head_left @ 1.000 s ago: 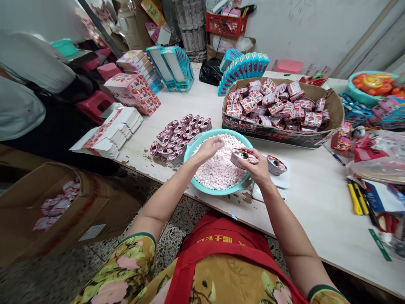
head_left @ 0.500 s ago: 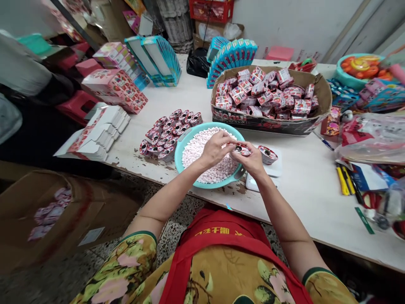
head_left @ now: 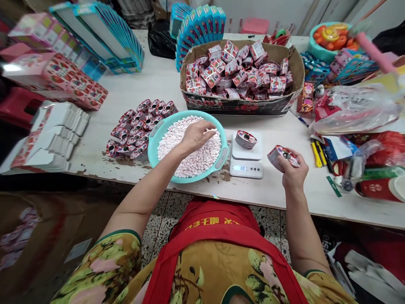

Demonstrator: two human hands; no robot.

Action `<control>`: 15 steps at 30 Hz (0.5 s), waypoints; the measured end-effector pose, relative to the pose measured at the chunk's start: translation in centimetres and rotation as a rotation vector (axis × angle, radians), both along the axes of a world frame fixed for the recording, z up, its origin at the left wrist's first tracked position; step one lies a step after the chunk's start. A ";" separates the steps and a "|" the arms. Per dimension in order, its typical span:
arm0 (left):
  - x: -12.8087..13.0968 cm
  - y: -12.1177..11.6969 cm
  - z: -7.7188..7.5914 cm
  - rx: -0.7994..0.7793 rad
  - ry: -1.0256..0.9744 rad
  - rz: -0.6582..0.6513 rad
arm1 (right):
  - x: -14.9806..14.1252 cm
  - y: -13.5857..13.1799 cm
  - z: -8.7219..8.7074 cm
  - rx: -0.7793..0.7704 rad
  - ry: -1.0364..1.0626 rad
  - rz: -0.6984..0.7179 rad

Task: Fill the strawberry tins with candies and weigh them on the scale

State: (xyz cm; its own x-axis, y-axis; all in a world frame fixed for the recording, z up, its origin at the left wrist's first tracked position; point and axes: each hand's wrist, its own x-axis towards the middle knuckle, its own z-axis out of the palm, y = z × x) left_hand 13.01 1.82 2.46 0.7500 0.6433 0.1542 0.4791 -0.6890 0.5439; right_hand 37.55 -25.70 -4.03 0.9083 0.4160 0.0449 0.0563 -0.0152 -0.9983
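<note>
My left hand (head_left: pixel 198 136) is over a turquoise basin (head_left: pixel 152 145) full of small pale pink candies (head_left: pixel 177 158). Its fingers are loosely curled, with a gap between thumb and forefinger; nothing shows in them. On the right, my right hand (head_left: pixel 295 171) grips a small oval candy container (head_left: pixel 278 158) printed with red fruit, a dark round hole in its top. Another such container (head_left: pixel 246 139) stands on the plate of a white digital scale (head_left: pixel 246 169) with a lit display. Left of the basin, several more containers (head_left: pixel 139 126) stand close together.
A cardboard box (head_left: pixel 234 106) heaped with containers stands behind the basin. Folded white cartons (head_left: pixel 53 139) and strawberry-print boxes (head_left: pixel 72 80) sit at left. Yellow cutters (head_left: pixel 318 153), plastic bags (head_left: pixel 351 109) and a red cup (head_left: pixel 376 188) lie at right.
My hands have parted. The right has carried the container rightward, past the scale; the left stays over the candies, off the container. The camera view has shifted right.
</note>
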 end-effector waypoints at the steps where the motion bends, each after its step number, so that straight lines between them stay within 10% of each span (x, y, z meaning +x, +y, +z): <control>1: 1.3 -0.2 0.2 0.024 0.020 -0.040 | 0.0 -0.7 -0.6 -0.019 0.026 -0.018; 9: 13.0 -3.5 -1.5 0.112 0.407 -0.474 | 0.0 -1.3 -1.2 -0.068 0.082 -0.057; 15: 11.1 -1.0 1.2 0.138 0.217 -0.143 | 0.4 3.1 -1.7 -0.018 0.036 0.017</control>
State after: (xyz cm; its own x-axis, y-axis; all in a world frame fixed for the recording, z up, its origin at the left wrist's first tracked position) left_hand 24.07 0.87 3.64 0.8566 0.5127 0.0588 0.4667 -0.8182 0.3358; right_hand 37.93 -22.55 -5.73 0.9018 0.4322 0.0047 0.0206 -0.0320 -0.9993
